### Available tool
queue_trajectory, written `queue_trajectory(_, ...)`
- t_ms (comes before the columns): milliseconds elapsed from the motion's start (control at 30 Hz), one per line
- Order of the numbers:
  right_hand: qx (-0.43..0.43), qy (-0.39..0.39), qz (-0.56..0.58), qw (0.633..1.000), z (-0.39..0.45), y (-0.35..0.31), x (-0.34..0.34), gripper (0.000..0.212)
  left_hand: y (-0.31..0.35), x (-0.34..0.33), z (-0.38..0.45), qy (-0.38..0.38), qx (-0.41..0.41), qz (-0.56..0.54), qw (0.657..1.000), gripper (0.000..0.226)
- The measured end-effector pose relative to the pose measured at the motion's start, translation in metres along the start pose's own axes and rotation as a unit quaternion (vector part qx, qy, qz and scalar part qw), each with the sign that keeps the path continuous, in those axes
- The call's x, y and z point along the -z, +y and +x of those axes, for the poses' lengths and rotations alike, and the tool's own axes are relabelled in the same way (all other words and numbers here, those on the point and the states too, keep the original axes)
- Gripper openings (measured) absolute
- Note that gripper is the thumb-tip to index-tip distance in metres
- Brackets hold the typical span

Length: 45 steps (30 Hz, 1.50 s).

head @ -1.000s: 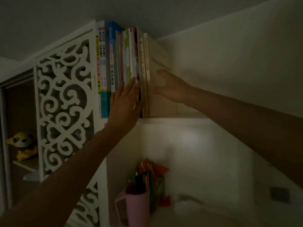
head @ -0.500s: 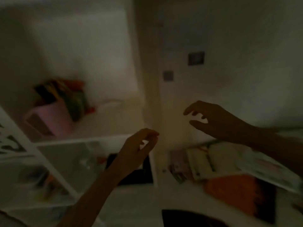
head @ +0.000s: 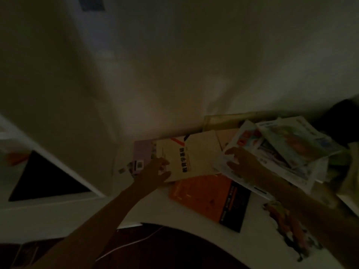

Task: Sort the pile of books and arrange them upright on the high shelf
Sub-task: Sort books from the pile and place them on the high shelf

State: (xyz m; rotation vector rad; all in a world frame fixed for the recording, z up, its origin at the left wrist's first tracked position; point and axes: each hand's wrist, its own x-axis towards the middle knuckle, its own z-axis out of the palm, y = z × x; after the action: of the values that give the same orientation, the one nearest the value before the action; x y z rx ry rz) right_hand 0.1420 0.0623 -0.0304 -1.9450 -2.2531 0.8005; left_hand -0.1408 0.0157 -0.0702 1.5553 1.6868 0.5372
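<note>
The view is dark and blurred, looking down at a white desk [head: 194, 216]. A cream book with black lettering [head: 186, 160] lies flat on it, overlapping an orange and black book [head: 209, 197] and a lilac one [head: 141, 152]. My left hand [head: 155, 171] reaches to the cream book's left edge, fingers and thumb spread and touching it. My right hand [head: 240, 164] rests on the left corner of a loose pile of colourful magazines [head: 281, 152], fingers apart. The high shelf is out of view.
A white wall fills the upper half. At the left is a white shelf unit with a dark opening [head: 44, 179]. A printed cloth or toy [head: 287, 226] lies at the desk's right edge. A thin cable [head: 136, 241] runs over the dark floor below.
The view swung down from the high shelf with upright books to the desk. Both hands left those books, dropped, and now reach the flat books on the desk.
</note>
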Motion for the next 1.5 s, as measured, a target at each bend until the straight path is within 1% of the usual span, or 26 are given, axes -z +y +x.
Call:
queue_trajectory(67, -0.001, 0.013, 0.029, 1.000, 0.021, 0.012, -0.009, 0.044, -0.001, -0.018, 0.024, 0.065, 0.106, -0.074, 0.989, 0.046)
queue_trajectory(133, -0.004, 0.005, 0.028, 1.000, 0.041, 0.016, -0.020, 0.044, -0.004, -0.031, 0.043, 0.110, 0.213, -0.162, 0.957, 0.052)
queue_trajectory(200, -0.005, 0.011, 0.011, 1.000, 0.054, 0.017, -0.032, 0.043, -0.004, -0.039, 0.055, 0.120, 0.280, -0.233, 0.923, 0.055)
queue_trajectory(333, 0.025, 0.069, 0.030, 0.997, 0.056, 0.017, -0.052, 0.041, -0.012, -0.038, 0.063, 0.138, 0.317, -0.338, 0.876, 0.044)
queue_trajectory(433, 0.027, 0.092, 0.016, 0.995, 0.055, 0.016, -0.061, 0.042, -0.023, -0.030, 0.063, 0.089, 0.334, -0.368, 0.863, 0.040)
queue_trajectory(500, 0.013, 0.094, 0.025, 0.995, 0.056, 0.013, -0.062, 0.043, -0.026, -0.023, 0.066, 0.080, 0.304, -0.379, 0.870, 0.032)
queue_trajectory(567, -0.011, 0.086, 0.051, 0.995, 0.059, 0.007, -0.062, 0.050, -0.022, -0.009, 0.069, 0.093, 0.251, -0.365, 0.892, 0.012)
queue_trajectory(633, -0.031, 0.087, 0.078, 0.993, 0.063, -0.004, -0.055, 0.067, -0.015, 0.013, 0.072, 0.091, 0.192, -0.356, 0.910, 0.007)
queue_trajectory(667, -0.020, 0.097, 0.079, 0.992, 0.067, -0.008, -0.052, 0.078, -0.010, 0.029, 0.074, 0.080, 0.166, -0.353, 0.917, 0.004)
queue_trajectory(733, 0.035, 0.122, 0.071, 0.989, 0.074, -0.023, -0.040, 0.101, 0.001, 0.064, 0.076, 0.045, 0.108, -0.322, 0.940, 0.014)
queue_trajectory(800, 0.063, 0.132, 0.106, 0.984, 0.080, -0.039, -0.026, 0.106, 0.012, 0.100, 0.078, -0.017, 0.032, -0.270, 0.962, 0.019)
queue_trajectory(867, 0.057, 0.059, 0.202, 0.976, 0.084, -0.056, -0.018, 0.101, 0.027, 0.129, 0.077, -0.085, -0.032, -0.221, 0.971, 0.031)
queue_trajectory(900, 0.050, -0.005, 0.278, 0.959, 0.083, -0.066, -0.017, 0.096, 0.033, 0.138, 0.076, -0.115, -0.050, -0.185, 0.975, 0.044)
queue_trajectory(933, 0.053, -0.063, 0.357, 0.931, 0.081, -0.073, -0.020, 0.088, 0.037, 0.145, 0.078, -0.138, -0.058, -0.140, 0.979, 0.054)
queue_trajectory(967, 0.063, -0.092, 0.405, 0.908, 0.079, -0.079, -0.027, 0.079, 0.041, 0.148, 0.079, -0.159, -0.059, -0.101, 0.980, 0.058)
queue_trajectory(1033, 0.055, -0.083, 0.427, 0.899, 0.070, -0.088, -0.049, 0.062, 0.043, 0.149, 0.083, -0.179, -0.057, -0.050, 0.981, 0.053)
queue_trajectory(1100, 0.020, -0.014, 0.444, 0.896, 0.062, -0.097, -0.073, 0.054, 0.038, 0.141, 0.090, -0.150, -0.053, -0.026, 0.987, 0.031)
queue_trajectory(1133, 0.006, 0.016, 0.453, 0.891, 0.057, -0.104, -0.084, 0.051, 0.033, 0.133, 0.094, -0.099, -0.050, -0.018, 0.994, 0.019)
queue_trajectory(1167, -0.008, 0.038, 0.479, 0.877, 0.056, -0.109, -0.094, 0.046, 0.026, 0.124, 0.095, -0.030, -0.044, -0.006, 0.999, 0.012)
queue_trajectory(1200, -0.023, 0.041, 0.515, 0.856, 0.055, -0.117, -0.103, 0.042, 0.017, 0.115, 0.097, 0.041, -0.040, 0.025, 0.998, 0.014)
queue_trajectory(1233, -0.030, 0.041, 0.548, 0.835, 0.056, -0.124, -0.109, 0.042, 0.007, 0.105, 0.097, 0.096, -0.039, 0.072, 0.992, 0.026)
queue_trajectory(1267, -0.046, 0.053, 0.559, 0.826, 0.062, -0.126, -0.120, 0.045, -0.007, 0.094, 0.098, 0.117, -0.037, 0.120, 0.985, 0.039)
queue_trajectory(1300, -0.069, 0.069, 0.554, 0.827, 0.071, -0.126, -0.131, 0.047, -0.019, 0.083, 0.096, 0.109, -0.032, 0.157, 0.981, 0.047)
queue_trajectory(1367, -0.139, 0.083, 0.497, 0.853, 0.084, -0.122, -0.147, 0.044, -0.037, 0.060, 0.086, 0.041, 0.003, 0.154, 0.987, 0.050)
queue_trajectory(1433, -0.188, 0.080, 0.459, 0.865, 0.089, -0.115, -0.157, 0.031, -0.052, 0.043, 0.073, -0.025, 0.038, 0.120, 0.992, 0.046)
queue_trajectory(1500, -0.183, 0.098, 0.452, 0.868, 0.084, -0.115, -0.149, 0.016, -0.060, 0.030, 0.067, -0.063, 0.050, 0.101, 0.992, 0.041)
